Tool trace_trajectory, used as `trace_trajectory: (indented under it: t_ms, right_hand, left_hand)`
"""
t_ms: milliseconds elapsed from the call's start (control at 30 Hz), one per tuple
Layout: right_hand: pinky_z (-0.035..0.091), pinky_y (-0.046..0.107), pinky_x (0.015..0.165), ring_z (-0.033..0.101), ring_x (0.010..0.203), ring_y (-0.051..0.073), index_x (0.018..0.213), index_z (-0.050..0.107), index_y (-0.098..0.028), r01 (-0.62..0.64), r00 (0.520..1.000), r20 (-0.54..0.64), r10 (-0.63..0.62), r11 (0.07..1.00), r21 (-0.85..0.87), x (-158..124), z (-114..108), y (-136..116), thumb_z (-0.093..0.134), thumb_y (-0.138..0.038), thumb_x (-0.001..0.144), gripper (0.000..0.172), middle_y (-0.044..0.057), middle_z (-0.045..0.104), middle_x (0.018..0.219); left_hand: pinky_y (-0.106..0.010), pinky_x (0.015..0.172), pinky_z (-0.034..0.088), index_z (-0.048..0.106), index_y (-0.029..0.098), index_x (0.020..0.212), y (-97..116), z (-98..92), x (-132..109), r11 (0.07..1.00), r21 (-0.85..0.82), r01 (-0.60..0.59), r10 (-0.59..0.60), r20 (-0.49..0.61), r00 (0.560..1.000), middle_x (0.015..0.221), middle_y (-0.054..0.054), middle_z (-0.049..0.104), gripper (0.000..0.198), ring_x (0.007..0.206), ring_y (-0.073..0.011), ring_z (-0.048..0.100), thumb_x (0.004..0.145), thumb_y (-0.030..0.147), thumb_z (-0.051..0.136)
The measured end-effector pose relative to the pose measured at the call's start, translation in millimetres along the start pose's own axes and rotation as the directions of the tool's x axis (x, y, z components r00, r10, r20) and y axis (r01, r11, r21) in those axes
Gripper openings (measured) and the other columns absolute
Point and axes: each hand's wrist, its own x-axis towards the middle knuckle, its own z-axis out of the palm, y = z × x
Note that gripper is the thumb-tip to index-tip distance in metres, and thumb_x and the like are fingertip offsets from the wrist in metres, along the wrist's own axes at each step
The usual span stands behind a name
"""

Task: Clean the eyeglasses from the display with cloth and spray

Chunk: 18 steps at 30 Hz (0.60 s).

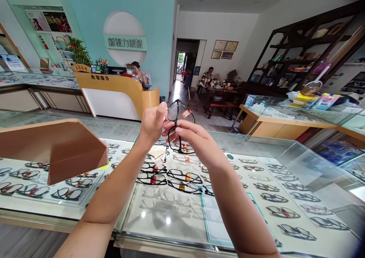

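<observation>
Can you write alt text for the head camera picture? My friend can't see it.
A right hand holds black-framed eyeglasses with an orange tag, the left hand beside them, above a glass display case and rows of eyeglass frames. Behind, a person is at a cashier counter.

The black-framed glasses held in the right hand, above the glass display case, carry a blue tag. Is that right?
Not quite: the tag is orange-red and white, not blue, as the head view shows. The black-framed glasses are indeed held in the right hand, above the glass display case.
</observation>
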Motion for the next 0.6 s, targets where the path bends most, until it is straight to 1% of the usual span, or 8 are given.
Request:
trace_trajectory:
  t_ms: [167,233,300,367,467,533,600]
  right_hand:
    - [0.056,0.035,0.095,0.069,0.100,0.019,0.114,0.084,-0.024,0.013,1.000,-0.016,-0.012,0.996,0.092,2,-5,7,0.068,-0.045,0.104,0.028,0.006,0.081,0.118]
    - [0.058,0.036,0.096,0.071,0.101,0.020,0.115,0.084,-0.025,0.023,0.999,-0.052,-0.016,0.991,0.132,4,-7,10,0.069,-0.047,0.103,0.028,0.006,0.082,0.119]
    - [0.059,0.037,0.097,0.073,0.099,0.020,0.116,0.084,-0.026,0.038,0.992,-0.123,-0.018,0.987,0.157,7,-9,13,0.070,-0.047,0.102,0.030,0.006,0.083,0.118]
    - [0.060,0.036,0.096,0.074,0.099,0.020,0.117,0.083,-0.025,0.064,0.979,-0.200,-0.028,0.982,0.177,10,-11,16,0.070,-0.047,0.101,0.031,0.005,0.083,0.117]
    - [0.060,0.033,0.088,0.075,0.096,0.020,0.111,0.083,-0.024,0.098,0.959,-0.279,-0.038,0.974,0.204,14,-12,21,0.072,-0.047,0.100,0.028,0.004,0.083,0.109]
    - [0.059,0.031,0.084,0.073,0.091,0.019,0.105,0.082,-0.023,0.104,0.951,-0.307,-0.033,0.970,0.220,16,-12,23,0.074,-0.046,0.098,0.025,0.003,0.082,0.100]
    - [0.058,0.031,0.083,0.072,0.088,0.018,0.103,0.081,-0.023,0.107,0.950,-0.312,-0.033,0.969,0.224,16,-12,23,0.074,-0.046,0.098,0.025,0.003,0.081,0.096]
  left_hand:
    - [-0.033,0.051,0.035,0.055,0.025,0.062,1,-2.6,0,0.999,-0.044,-0.004,0.005,0.012,1.000,0.051,-0.001,0.049,0.073,0.051,-0.0160,0.048,0.102,0.084,0.049]
    - [-0.033,0.051,0.032,0.057,0.024,0.061,2,-3.3,-1,0.998,-0.057,0.002,-0.001,0.022,1.000,0.052,-0.001,0.050,0.073,0.051,-0.0155,0.046,0.103,0.083,0.049]
    - [-0.033,0.051,0.030,0.056,0.024,0.060,4,-3.2,-3,0.998,-0.063,0.011,-0.009,0.035,0.999,0.053,-0.001,0.050,0.074,0.051,-0.0150,0.043,0.102,0.084,0.050]
    - [-0.033,0.051,0.029,0.053,0.024,0.058,6,-2.2,-5,0.998,-0.049,0.030,-0.026,0.079,0.997,0.055,-0.001,0.049,0.075,0.052,-0.0150,0.042,0.100,0.085,0.052]
    - [-0.033,0.052,0.028,0.055,0.024,0.059,3,0.1,-7,0.999,0.022,0.043,-0.046,0.203,0.978,0.058,-0.001,0.051,0.071,0.055,-0.0157,0.043,0.099,0.083,0.055]
    - [-0.033,0.052,0.028,0.059,0.024,0.063,1,1.9,-7,0.998,0.054,0.035,-0.049,0.268,0.962,0.059,-0.001,0.050,0.067,0.056,-0.0153,0.043,0.099,0.080,0.058]
    - [-0.032,0.052,0.027,0.057,0.024,0.062,-2,3.3,-7,0.999,0.030,0.040,-0.047,0.286,0.957,0.058,0.001,0.047,0.067,0.054,-0.0142,0.040,0.098,0.080,0.060]
